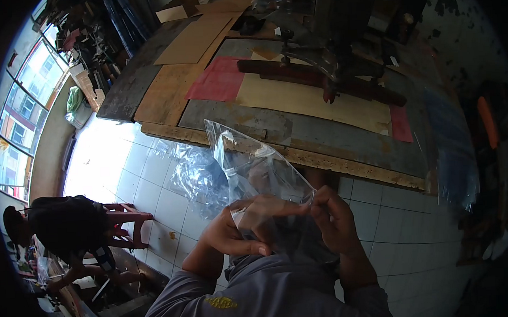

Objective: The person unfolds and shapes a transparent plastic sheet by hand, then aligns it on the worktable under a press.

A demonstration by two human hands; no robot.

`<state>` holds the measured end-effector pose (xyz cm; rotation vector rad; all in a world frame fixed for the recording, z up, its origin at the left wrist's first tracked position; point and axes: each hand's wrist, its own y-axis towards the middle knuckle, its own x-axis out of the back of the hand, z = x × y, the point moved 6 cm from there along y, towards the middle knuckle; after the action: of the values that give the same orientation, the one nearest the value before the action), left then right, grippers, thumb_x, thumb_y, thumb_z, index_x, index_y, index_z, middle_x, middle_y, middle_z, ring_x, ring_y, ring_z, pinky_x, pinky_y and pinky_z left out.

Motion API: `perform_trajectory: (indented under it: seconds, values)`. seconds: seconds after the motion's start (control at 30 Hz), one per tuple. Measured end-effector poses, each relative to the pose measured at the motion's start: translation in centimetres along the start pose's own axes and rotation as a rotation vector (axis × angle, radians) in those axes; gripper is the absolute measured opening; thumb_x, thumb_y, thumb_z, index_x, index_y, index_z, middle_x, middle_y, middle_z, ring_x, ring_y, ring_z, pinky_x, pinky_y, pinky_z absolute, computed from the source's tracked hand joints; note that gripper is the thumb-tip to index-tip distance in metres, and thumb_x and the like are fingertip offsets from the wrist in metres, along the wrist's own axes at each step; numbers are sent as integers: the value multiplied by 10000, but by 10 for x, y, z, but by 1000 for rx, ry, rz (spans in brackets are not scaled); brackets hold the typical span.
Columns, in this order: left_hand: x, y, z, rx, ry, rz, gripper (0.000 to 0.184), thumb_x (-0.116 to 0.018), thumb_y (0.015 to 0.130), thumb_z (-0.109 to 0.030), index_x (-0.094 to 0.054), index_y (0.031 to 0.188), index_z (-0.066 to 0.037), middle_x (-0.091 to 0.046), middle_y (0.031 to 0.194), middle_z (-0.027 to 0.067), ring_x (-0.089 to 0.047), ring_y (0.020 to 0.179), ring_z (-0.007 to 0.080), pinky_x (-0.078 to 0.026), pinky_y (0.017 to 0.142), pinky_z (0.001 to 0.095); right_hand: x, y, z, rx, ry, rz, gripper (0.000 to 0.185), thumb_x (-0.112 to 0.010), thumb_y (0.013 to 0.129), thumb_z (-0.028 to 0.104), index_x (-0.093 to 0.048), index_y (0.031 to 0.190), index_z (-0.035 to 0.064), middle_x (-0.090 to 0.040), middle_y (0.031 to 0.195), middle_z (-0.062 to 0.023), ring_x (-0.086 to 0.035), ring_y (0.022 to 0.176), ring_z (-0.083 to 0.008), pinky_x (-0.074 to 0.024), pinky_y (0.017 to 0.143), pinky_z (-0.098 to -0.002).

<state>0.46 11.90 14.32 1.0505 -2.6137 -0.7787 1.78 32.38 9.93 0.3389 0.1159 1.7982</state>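
A clear plastic bag [254, 164] is spread between my two hands in front of my chest, its pointed corner up toward the table edge. My left hand [248, 224] is partly behind and inside the film, thumb below and fingers stretched to the right, apart from each other. My right hand [333, 220] pinches the bag's right edge between thumb and fingers. Behind the bag, a heap of crumpled clear plastic [195, 175] lies low beside the table.
A worktable [322, 161] with a worn edge bears red and tan sheets [296, 97] under a dark metal press [329, 70]. Cardboard [189, 42] lies at its left. Plastic sheets [454, 144] hang at right. Another person [70, 226] sits at left near a red stool [129, 223].
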Motion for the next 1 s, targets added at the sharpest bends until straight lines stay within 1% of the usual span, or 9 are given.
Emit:
perform_trajectory:
  seconds: [0.13,0.3,0.43,0.53,0.63,0.67,0.8,0.9,1.0]
  values:
    - [-1,12,1,-143,51,36,281,-824,867,-263,-734,824,0,-531,1456,343,-593,1319,389,-444,1059,521,-2,1,-9,-21,18,40,68,-581,1026,73,-578,993,14,-565,928,-58,-570,842,-144,-461,781,-281]
    - [1,5,3,61,-68,-57,339,-813,874,-308,-721,759,-3,-517,1440,382,-549,1334,492,-452,1046,565,0,0,-14,-70,63,41,116,-566,1047,116,-560,974,26,-559,911,-48,-574,834,-128,-466,770,-276]
    - [-1,7,11,-163,-39,63,345,-809,876,-316,-722,748,-8,-497,1431,422,-572,1285,538,-465,1022,582,-3,6,-2,-51,26,57,193,-538,1083,201,-534,974,42,-562,896,-33,-566,792,-101,-464,731,-264]
    - [-1,17,-2,-212,33,3,310,-817,869,-300,-725,780,-17,-584,1353,392,-663,1174,480,-521,941,512,-1,5,-6,-101,90,43,145,-546,1069,146,-549,985,28,-554,909,-40,-586,791,-104,-474,730,-256]
    - [11,13,-6,-69,194,-17,278,-812,871,-298,-733,825,-35,-696,1218,316,-735,1029,376,-551,827,431,7,-1,-14,-115,195,-56,121,-543,1067,123,-560,995,27,-550,916,-37,-597,784,-105,-477,720,-254]
    - [13,17,-9,-72,213,-52,256,-829,845,-267,-734,866,-31,-774,1053,201,-753,904,283,-540,733,379,10,-1,-15,-107,232,-100,121,-540,1070,126,-562,999,30,-549,916,-34,-596,779,-104,-475,712,-253]
    - [12,26,-19,-8,371,36,245,-817,855,-193,-723,957,8,-771,901,109,-741,838,261,-526,687,371,19,-1,-17,-96,263,-217,126,-528,1081,140,-570,1020,38,-551,933,-28,-581,755,-92,-459,680,-253]
    - [15,31,-21,71,485,-9,232,-828,844,-230,-715,919,-42,-770,858,55,-743,862,249,-515,809,416,22,-6,-23,-73,228,-270,154,-557,1080,190,-567,1075,37,-568,959,-39,-593,790,-96,-470,715,-244]
    - [20,39,-28,-109,690,-200,161,-839,816,-266,-749,883,-151,-751,904,-19,-727,939,191,-436,933,398,19,-9,-13,49,154,-279,263,-596,1069,255,-552,1195,29,-588,996,-55,-607,835,-102,-490,759,-246]
